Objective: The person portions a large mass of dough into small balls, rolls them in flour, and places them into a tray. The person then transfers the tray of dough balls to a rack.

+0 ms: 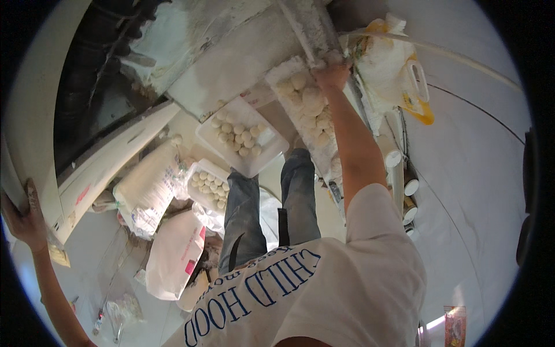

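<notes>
At the far left, my left hand (27, 223) grips the lower end of a pale panel (12, 175), its thumb and fingers on either side. My right hand (331, 71) is bent at the near end of a long floury channel (310, 26); its fingertips are hidden, so its hold is unclear. Just beside it, a floury tray (284, 71) holds dough lumps (313, 102), large and small. Between my hands stands a white plastic tub (272, 152) with round dough balls (238, 139). A second white tub (196, 166) of dough balls sits lower, near my legs.
A floury work surface (230, 56) lies ahead. At left are a dark-interior machine or cabinet (108, 104), a full white sack (149, 186) and a white bag (175, 256). On the right hang a floury yellow-white bag (386, 65) and a pale hose or pipe (455, 54); rolls (409, 186) stand below.
</notes>
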A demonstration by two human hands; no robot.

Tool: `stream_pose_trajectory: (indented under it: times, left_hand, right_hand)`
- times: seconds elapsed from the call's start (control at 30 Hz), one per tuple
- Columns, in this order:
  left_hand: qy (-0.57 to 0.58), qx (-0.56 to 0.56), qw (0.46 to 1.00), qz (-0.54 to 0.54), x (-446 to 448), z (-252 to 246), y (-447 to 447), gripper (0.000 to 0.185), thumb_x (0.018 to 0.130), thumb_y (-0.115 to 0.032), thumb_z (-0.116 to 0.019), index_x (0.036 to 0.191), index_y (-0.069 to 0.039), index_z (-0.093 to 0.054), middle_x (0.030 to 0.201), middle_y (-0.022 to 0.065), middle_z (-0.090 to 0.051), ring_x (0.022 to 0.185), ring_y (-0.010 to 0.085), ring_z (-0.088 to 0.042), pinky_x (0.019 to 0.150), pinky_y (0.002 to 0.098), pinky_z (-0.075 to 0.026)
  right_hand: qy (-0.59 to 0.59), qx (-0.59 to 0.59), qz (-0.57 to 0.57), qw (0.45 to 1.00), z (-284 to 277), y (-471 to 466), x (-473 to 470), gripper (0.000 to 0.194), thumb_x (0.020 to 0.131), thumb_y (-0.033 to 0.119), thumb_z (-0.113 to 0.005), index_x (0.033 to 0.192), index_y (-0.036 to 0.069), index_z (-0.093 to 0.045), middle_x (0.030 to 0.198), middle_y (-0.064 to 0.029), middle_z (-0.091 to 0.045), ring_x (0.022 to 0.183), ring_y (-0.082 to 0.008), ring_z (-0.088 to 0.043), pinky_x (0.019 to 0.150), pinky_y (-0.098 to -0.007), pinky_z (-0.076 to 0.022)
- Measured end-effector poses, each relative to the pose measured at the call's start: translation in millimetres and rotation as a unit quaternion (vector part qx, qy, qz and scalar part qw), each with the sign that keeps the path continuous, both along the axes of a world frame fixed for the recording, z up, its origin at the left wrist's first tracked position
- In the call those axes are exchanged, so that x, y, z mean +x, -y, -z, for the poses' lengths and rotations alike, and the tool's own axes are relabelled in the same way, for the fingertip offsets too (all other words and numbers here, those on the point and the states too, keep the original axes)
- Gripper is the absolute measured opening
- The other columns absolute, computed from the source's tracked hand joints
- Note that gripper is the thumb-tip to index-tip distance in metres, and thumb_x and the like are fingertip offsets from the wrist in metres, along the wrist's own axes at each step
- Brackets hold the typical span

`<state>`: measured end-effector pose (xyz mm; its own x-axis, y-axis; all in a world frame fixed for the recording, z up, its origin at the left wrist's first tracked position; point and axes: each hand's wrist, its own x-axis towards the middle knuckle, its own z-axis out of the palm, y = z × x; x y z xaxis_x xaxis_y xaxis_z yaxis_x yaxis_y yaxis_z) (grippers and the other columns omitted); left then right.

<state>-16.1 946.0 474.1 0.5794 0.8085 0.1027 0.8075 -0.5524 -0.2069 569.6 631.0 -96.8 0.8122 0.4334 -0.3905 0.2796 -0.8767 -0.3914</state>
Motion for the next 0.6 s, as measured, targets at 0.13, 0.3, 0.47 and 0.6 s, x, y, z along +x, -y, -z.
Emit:
stream_pose_trajectory:
  times: [0.13, 0.3, 0.47, 0.6]
  left_hand:
    - [0.009, -0.012, 0.994, 0.106, 28.8, 2.2, 12.6, 0.050, 0.088, -0.034, -0.071, 0.115, 0.007, -0.061, 0.110, 0.0234, -0.066, 0.092, 0.0263, -0.070, 0.073, 0.0362, -0.062]
    - [-0.034, 0.040, 0.991, 0.120, 39.8, 0.9, 17.5, 0.051, 0.088, -0.032, -0.071, 0.118, 0.007, -0.059, 0.113, 0.0227, -0.064, 0.095, 0.0273, -0.068, 0.074, 0.0367, -0.060]
    - [-0.023, 0.052, 0.987, 0.153, 69.2, 2.8, 24.4, 0.052, 0.088, -0.029, -0.071, 0.123, 0.006, -0.056, 0.116, 0.0216, -0.061, 0.100, 0.0292, -0.065, 0.078, 0.0380, -0.058]
    - [-0.021, 0.059, 0.984, 0.165, 83.9, 4.1, 25.5, 0.054, 0.088, -0.027, -0.071, 0.126, 0.006, -0.053, 0.119, 0.0207, -0.059, 0.103, 0.0307, -0.062, 0.080, 0.0391, -0.056]
  right_hand:
    - [0.113, 0.118, -0.014, 0.986, -87.3, 34.1, -28.6, 0.052, 0.068, 0.035, -0.080, 0.113, 0.012, -0.068, 0.130, -0.0236, -0.049, 0.130, -0.0392, -0.038, 0.104, -0.0497, -0.0388]
    - [-0.199, 0.354, -0.033, 0.913, -138.5, 118.3, -77.3, 0.039, 0.080, 0.022, -0.073, 0.116, 0.008, -0.066, 0.117, -0.0165, -0.062, 0.126, -0.0316, -0.047, 0.098, -0.0423, -0.0439]
    - [-0.208, 0.114, 0.179, 0.955, -64.1, 160.0, -18.8, 0.048, 0.088, 0.032, -0.069, 0.124, 0.002, -0.060, 0.122, -0.0175, -0.060, 0.112, -0.0301, -0.058, 0.093, -0.0390, -0.0487]
    - [-0.399, 0.199, 0.409, 0.796, -24.5, 123.5, 12.7, 0.040, 0.094, 0.032, -0.060, 0.119, 0.000, -0.058, 0.111, -0.0135, -0.063, 0.100, -0.0273, -0.063, 0.089, -0.0379, -0.0526]
